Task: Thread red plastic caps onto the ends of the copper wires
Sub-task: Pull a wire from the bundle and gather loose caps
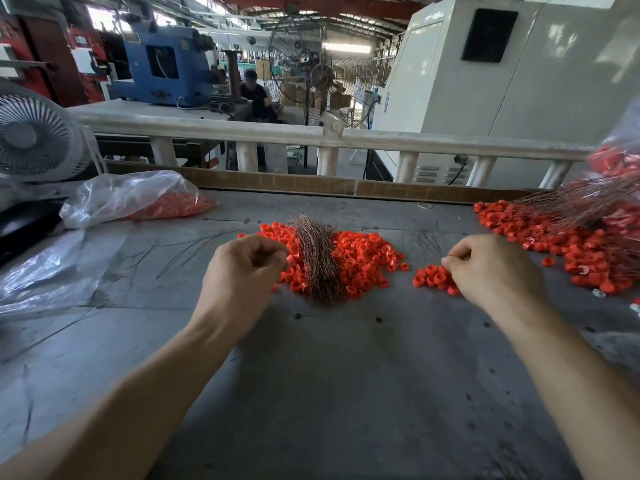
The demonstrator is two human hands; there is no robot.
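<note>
Most work looks undone: the bundle of copper wires [317, 258] lies on loose red caps [367, 258] mid-bench [346, 393], left hand [242, 271] curled beside it, apparently pinching something too small to make out, right hand [491, 268] pinching at a small cap cluster [431, 275].

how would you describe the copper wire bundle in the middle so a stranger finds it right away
On the grey table, find the central heap of red caps. The copper wire bundle lies across it, beside the left hand. Unlike the spread wires far right, it is a tight brown sheaf.
</note>
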